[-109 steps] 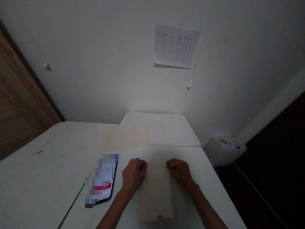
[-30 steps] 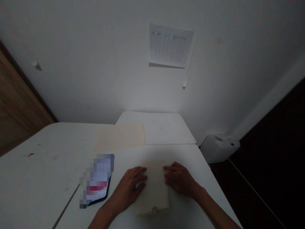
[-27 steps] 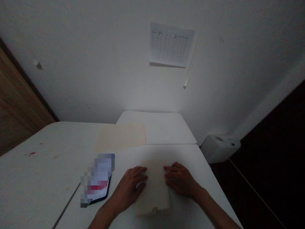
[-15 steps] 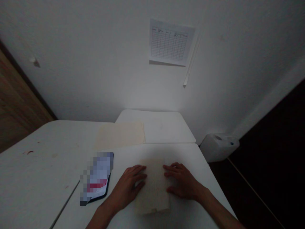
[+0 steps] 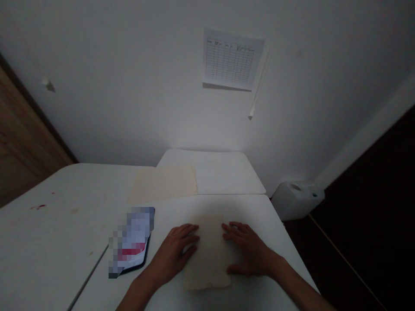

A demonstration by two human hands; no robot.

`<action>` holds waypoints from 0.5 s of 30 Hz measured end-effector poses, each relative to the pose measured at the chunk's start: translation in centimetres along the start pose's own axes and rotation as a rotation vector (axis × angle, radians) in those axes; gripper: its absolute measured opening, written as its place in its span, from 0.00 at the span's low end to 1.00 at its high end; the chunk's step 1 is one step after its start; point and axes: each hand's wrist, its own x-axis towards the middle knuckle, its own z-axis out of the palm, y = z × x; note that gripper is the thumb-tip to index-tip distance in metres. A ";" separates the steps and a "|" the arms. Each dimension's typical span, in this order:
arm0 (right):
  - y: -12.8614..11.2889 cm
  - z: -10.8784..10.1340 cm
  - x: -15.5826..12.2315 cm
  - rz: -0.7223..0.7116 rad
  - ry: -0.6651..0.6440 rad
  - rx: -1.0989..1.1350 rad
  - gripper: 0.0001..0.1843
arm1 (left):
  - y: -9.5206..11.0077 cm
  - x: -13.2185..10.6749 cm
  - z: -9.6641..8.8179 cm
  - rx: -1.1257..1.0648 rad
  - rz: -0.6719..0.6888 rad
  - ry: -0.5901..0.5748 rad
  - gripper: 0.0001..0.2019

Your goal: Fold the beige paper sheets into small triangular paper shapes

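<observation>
A rough-edged cream sheet of paper or cloth (image 5: 209, 255) lies flat on the white folding table (image 5: 246, 207). My left hand (image 5: 173, 252) rests palm down on the sheet's left edge, fingertips on its surface. My right hand (image 5: 248, 250) lies flat along the right edge, its fingers spread over the sheet. Neither hand grips it. The sheet's middle shows between my hands, and its near edge has a slightly ragged line.
A phone or tablet in a dark case (image 5: 131, 242), blurred out, lies left of my left hand. A larger cream sheet (image 5: 162, 183) lies across the far table joint. A white plastic jerrycan (image 5: 296, 199) stands on the dark floor at right, beyond the table edge.
Since the earliest frame, my hands have gone from the sheet's far corners to lying flat along its sides. The sheet looks flatter and shorter. My right hand has slid slightly nearer me.
</observation>
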 end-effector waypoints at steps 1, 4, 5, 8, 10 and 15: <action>0.0 -0.1 0.0 -0.006 -0.003 0.002 0.47 | 0.1 0.0 -0.1 0.002 0.003 0.001 0.12; -0.2 -0.3 -0.1 -0.016 -0.021 0.016 0.50 | 0.3 0.0 -0.2 -0.001 0.014 0.010 0.12; -0.2 -0.3 -0.1 -0.016 -0.028 0.019 0.51 | 0.3 0.0 -0.2 -0.005 0.019 0.019 0.12; -0.2 -0.2 -0.1 -0.009 -0.050 0.028 0.52 | 0.2 0.0 -0.1 -0.012 0.025 0.044 0.13; -0.2 -0.1 -0.1 -0.004 -0.060 0.037 0.53 | 0.0 0.0 -0.1 -0.007 0.026 0.039 0.13; -0.3 -0.2 -0.2 0.002 -0.063 0.051 0.55 | 1.1 -0.4 -0.6 0.040 0.036 0.070 0.12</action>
